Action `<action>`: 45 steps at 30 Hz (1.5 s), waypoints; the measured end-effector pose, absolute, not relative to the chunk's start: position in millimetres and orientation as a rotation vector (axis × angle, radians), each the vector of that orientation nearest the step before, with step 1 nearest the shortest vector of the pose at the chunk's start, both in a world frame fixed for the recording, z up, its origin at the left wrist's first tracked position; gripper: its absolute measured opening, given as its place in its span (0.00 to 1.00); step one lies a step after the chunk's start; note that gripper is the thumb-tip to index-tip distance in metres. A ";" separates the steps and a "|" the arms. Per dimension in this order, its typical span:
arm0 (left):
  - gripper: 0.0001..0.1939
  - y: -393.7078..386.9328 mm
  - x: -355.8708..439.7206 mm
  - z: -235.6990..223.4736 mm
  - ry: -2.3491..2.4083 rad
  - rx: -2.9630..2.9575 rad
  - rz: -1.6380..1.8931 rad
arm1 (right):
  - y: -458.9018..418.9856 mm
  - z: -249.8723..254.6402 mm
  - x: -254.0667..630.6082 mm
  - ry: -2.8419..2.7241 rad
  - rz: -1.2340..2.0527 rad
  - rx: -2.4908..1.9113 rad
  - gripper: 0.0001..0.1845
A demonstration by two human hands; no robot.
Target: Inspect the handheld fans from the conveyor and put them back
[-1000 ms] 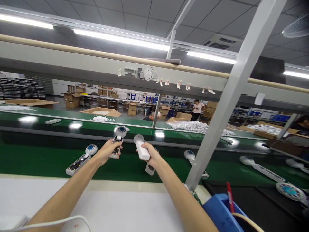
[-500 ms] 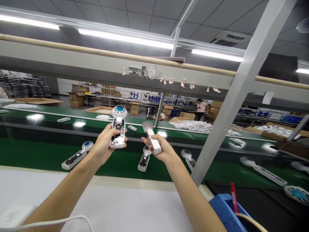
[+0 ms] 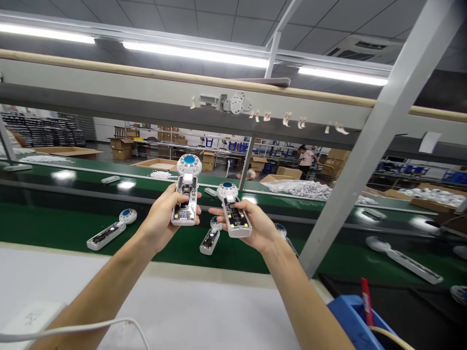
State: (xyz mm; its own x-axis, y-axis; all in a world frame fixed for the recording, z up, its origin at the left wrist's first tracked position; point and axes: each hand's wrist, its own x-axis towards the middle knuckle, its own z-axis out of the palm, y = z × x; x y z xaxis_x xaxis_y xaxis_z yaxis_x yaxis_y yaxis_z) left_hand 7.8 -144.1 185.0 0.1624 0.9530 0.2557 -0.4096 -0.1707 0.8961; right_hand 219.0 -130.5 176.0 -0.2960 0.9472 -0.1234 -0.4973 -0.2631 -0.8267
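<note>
My left hand is closed around a white handheld device with a round, blue-centred head. The device stands nearly upright, and its uncovered body shows a circuit board with my thumb lying on it. In my right hand is a second such device, tilted, its open circuit side and blue disc facing me. The two devices are close together but apart. Behind and below them, a similar device lies on the green conveyor belt, partly covered by my right fingers.
Another open device lies on the belt at left, and a long one at right. A slanted metal post rises beside my right forearm. A blue bin with a red-handled item stands at lower right. A white cable crosses the lower left.
The device in my right hand has turned over: its closed white back showed before, now its circuit side does. The devices on the near belt have shifted slightly.
</note>
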 end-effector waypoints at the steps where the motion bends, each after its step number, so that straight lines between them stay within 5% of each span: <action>1: 0.18 -145.3 8.1 185.4 0.651 1.164 1.350 | -134.2 177.5 218.6 -0.845 1.741 -0.789 0.18; 6: 0.24 -153.8 9.6 188.0 0.637 1.213 1.273 | -156.4 185.2 218.3 -0.930 1.557 -0.779 0.17; 27: 0.35 -161.3 19.5 173.1 0.358 1.464 1.353 | -176.6 193.8 212.3 -1.413 1.210 -0.597 0.41; 45: 0.36 -163.2 18.2 173.9 0.330 1.474 1.277 | -176.5 193.0 216.3 -1.430 1.161 -0.632 0.33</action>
